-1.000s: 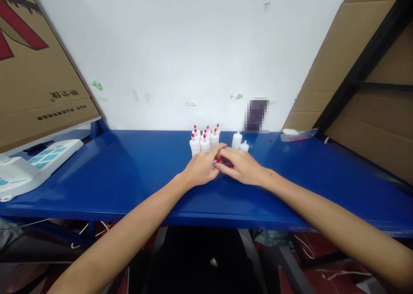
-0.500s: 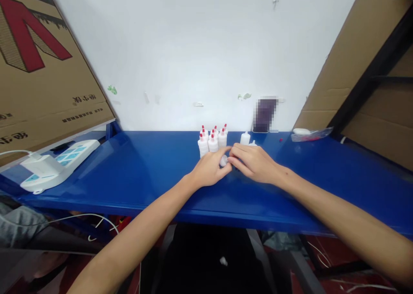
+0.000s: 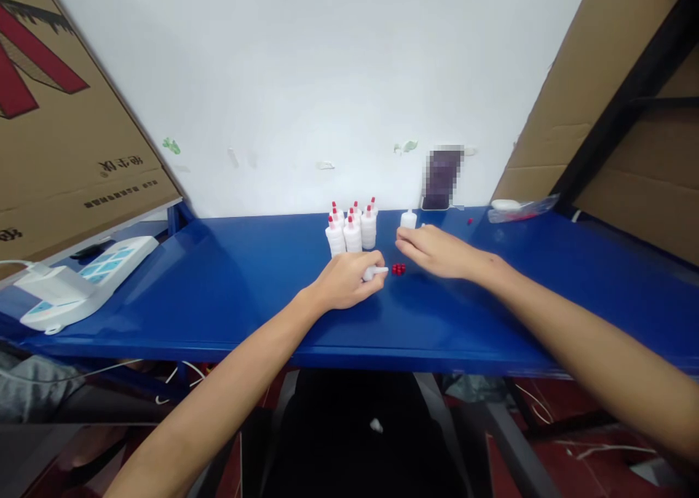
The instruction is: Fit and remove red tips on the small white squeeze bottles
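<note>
My left hand [image 3: 349, 279] is closed around a small white squeeze bottle [image 3: 376, 272], held tilted so that its bare nozzle points right. Most of that bottle is hidden in the palm. A cluster of small red caps [image 3: 398, 269] lies on the table between my two hands. My right hand [image 3: 437, 250] hovers just right of the caps with fingers curled together; whatever the fingertips hold, if anything, is hidden. Behind it stands a white bottle [image 3: 408, 220] without a red cap. Several white bottles with red tips [image 3: 352, 234] stand grouped behind my left hand.
A phone [image 3: 442, 181] leans against the white wall. Near it are a single red cap [image 3: 470, 221] and a clear plastic bag [image 3: 521, 211]. A power strip with a charger [image 3: 103, 276] lies at the left of the blue table [image 3: 218, 287]. Cardboard [image 3: 590, 83] borders the right.
My hands were together at the bottle and are now apart, the right one moved away to the right. The bottle's nozzle and the red caps have come into sight. The view has shifted slightly.
</note>
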`<state>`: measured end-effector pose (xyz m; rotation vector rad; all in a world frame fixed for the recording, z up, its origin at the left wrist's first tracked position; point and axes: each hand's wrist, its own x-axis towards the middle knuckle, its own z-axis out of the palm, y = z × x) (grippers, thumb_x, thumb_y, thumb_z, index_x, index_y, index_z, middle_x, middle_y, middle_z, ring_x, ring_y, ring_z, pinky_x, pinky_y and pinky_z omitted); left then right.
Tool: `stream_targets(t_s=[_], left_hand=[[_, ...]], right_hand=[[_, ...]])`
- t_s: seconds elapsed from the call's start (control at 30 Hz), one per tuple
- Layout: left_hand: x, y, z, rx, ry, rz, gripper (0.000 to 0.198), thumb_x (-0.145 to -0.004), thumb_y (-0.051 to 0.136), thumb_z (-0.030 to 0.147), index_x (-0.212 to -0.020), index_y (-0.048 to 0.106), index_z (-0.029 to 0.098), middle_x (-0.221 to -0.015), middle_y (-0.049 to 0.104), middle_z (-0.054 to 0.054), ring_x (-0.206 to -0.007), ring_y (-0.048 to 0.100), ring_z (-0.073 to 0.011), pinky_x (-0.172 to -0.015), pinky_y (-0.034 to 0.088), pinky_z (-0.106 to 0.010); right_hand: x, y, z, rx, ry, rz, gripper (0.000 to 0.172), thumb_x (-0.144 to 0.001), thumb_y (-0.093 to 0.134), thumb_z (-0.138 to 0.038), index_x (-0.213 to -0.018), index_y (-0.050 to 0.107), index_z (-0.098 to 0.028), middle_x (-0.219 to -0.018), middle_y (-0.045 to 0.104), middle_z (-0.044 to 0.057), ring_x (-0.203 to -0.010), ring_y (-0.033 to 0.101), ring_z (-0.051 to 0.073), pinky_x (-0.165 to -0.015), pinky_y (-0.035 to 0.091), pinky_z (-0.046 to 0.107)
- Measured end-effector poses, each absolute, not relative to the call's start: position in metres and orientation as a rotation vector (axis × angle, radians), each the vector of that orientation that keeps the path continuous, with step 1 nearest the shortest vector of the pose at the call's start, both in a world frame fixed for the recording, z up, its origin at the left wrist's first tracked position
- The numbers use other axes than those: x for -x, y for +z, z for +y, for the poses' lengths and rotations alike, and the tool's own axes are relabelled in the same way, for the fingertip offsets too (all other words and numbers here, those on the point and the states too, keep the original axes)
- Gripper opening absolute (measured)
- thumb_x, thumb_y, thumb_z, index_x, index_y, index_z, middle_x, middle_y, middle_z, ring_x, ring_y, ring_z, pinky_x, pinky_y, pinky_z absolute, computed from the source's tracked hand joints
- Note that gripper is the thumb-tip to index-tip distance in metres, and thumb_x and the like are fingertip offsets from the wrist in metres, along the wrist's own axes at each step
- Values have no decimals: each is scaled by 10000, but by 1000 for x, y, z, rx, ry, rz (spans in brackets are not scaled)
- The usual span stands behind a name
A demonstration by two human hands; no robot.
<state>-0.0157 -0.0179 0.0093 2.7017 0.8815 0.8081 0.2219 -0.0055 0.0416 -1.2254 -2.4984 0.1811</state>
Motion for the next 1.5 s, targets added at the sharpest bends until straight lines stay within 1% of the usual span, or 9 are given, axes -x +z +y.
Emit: stream_targets(t_s=[0.13, 0.3, 0.47, 0.53, 0.7, 0.9, 1.1, 1.3, 1.5], left_hand=[[16, 11, -17, -2697, 757, 900, 258, -994, 498, 401, -961, 639, 187, -743, 644, 1, -641, 553, -141, -623, 363, -253], [16, 12, -15, -2715, 757, 922, 271, -996, 495, 406, -967, 652, 187, -717, 641, 2, -620, 556, -141, -616, 360, -253], [16, 11, -15, -2724, 714, 958, 258, -987, 502, 390, -956, 658, 187, -737, 666, -8, -649, 586, -150, -614, 364, -250], [15, 10, -14, -2738, 695, 972, 252, -986, 505, 384, -958, 664, 190, -742, 670, -9, -648, 585, -149, -611, 357, -251], [15, 10, -14, -2753, 698, 1000, 263, -984, 502, 379, -958, 677, 185, -729, 668, -13, -632, 581, -148, -600, 350, -252], [15, 10, -14, -2761, 685, 1030, 267, -982, 504, 380, -970, 684, 183, -739, 677, -20, -641, 595, -157, -605, 357, -258], [14, 7, -12, -2763, 681, 1002, 256, -984, 510, 384, -956, 675, 190, -737, 672, -11, -651, 599, -156, -609, 350, -258], [13, 6, -12, -2783, 681, 1018, 252, -980, 515, 382, -971, 679, 192, -743, 679, -15, -645, 599, -160, -602, 344, -258], [13, 6, -10, -2784, 662, 1052, 268, -977, 514, 392, -983, 687, 188, -745, 686, -23, -652, 616, -169, -604, 366, -255]], right_hand=[[-230, 39, 1, 1507, 179, -2665, 147, -1010, 439, -286, -888, 471, -211, -818, 612, 59, -710, 553, 178, -654, 353, 291], [-233, 40, 3, 1650, 234, -2662, 58, -983, 492, -228, -963, 534, -193, -894, 659, 89, -757, 618, 190, -669, 417, 281], [-234, 44, -1, 1725, 523, -2594, 138, -971, 433, -166, -1055, 540, -194, -821, 655, 55, -531, 584, 148, -538, 412, 278], [-234, 45, -2, 1701, 561, -2601, 150, -959, 433, -153, -1058, 537, -197, -785, 648, 45, -511, 581, 149, -523, 414, 280], [-232, 48, -5, 1622, 488, -2655, 157, -930, 442, -120, -1014, 552, -193, -752, 663, 46, -556, 590, 161, -595, 446, 296], [-236, 46, -1, 1593, 309, -2695, 203, -907, 472, -109, -1038, 604, -189, -913, 692, 95, -764, 643, 208, -695, 463, 309], [-237, 43, 2, 1536, 285, -2727, 162, -927, 461, -142, -990, 599, -197, -929, 698, 91, -801, 641, 213, -705, 448, 308], [-232, 44, -4, 1565, 437, -2689, 146, -960, 430, -186, -984, 572, -209, -768, 669, 35, -554, 580, 154, -594, 404, 290], [-231, 42, -3, 1536, 437, -2706, 159, -981, 408, -191, -976, 566, -206, -782, 652, 34, -534, 567, 141, -593, 386, 279]])
